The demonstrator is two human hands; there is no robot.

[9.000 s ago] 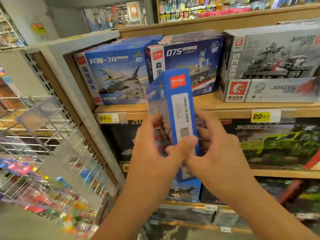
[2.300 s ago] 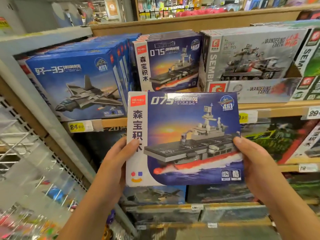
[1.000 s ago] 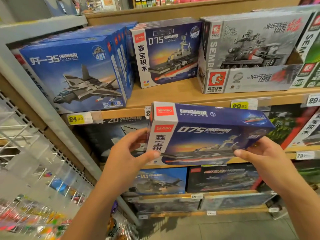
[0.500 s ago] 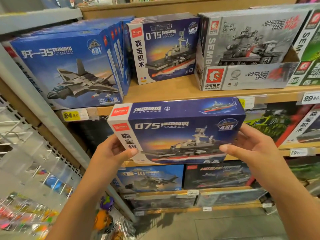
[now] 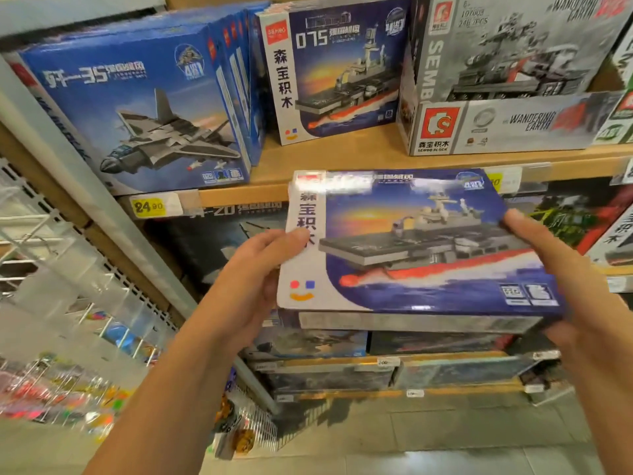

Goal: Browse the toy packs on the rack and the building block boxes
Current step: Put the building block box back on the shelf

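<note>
Wooden shelf (image 5: 342, 156) runs across the frame, price tag (image 5: 149, 207) stuck on its front edge near the left end. Grey tank box (image 5: 513, 80) stands at the right end of the shelf, largest thing on it. Jet box (image 5: 137, 108) stands at the left end, front of a row of same blue boxes, leaning back a bit. Ship box on the shelf (image 5: 335, 70) stands upright between jet box and tank box, just beside both.

Held ship box (image 5: 411, 245) sits in front of the shelf's front edge, below the standing ship box, front face up toward the camera, tilted, lower edge showing. Same ship picture as the one on the shelf. Top of it is blurred.

Left hand (image 5: 253, 279) grips the box's left edge, thumb on the front face, fingers hidden behind. Right hand (image 5: 565, 279) grips the right edge, thumb on the front, fingers wrapped under the lower right corner. Both grips grasping the box.

Wire rack (image 5: 68, 303) at lower left, toy packs (image 5: 54, 395) hanging on it, too blurred to tell apart. Darker boxes on lower shelves behind the held box, mostly hidden.
</note>
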